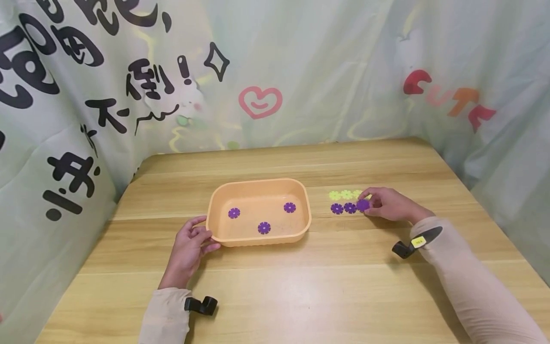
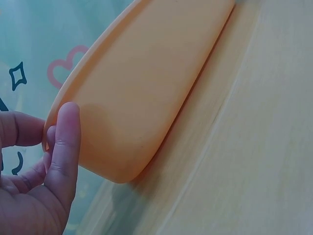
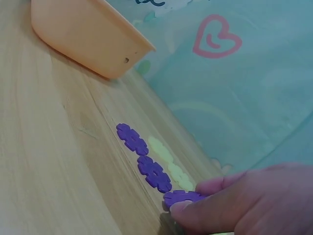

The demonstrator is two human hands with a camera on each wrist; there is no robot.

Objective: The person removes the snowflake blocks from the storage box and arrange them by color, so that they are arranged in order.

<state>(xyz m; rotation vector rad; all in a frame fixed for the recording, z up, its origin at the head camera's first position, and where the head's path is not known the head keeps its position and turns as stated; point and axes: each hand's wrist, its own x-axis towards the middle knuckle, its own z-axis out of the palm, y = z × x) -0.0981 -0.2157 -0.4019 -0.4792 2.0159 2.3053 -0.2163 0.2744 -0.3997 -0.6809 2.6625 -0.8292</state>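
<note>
My left hand (image 1: 189, 246) grips the near left corner of an orange plastic basin (image 1: 258, 241), thumb on the outer wall and fingers at the rim. Inside the basin lie three purple flower-shaped plastic discs, one at the left (image 1: 234, 213), one at the right and one near the front. To the right of the basin, my right hand (image 1: 388, 204) pinches a purple snowflake disc (image 3: 182, 198) between thumb and fingers. It is at the right end of a row with two other purple discs (image 3: 154, 174). Behind them runs a row of yellow-green discs (image 1: 346, 194), partly hidden by the fingers.
The wooden table (image 1: 292, 291) carries everything. A printed cloth curtain (image 1: 326, 86) hangs behind its far edge and along both sides. Each wrist wears a black camera strap, the right one (image 1: 417, 242) with a yellow label.
</note>
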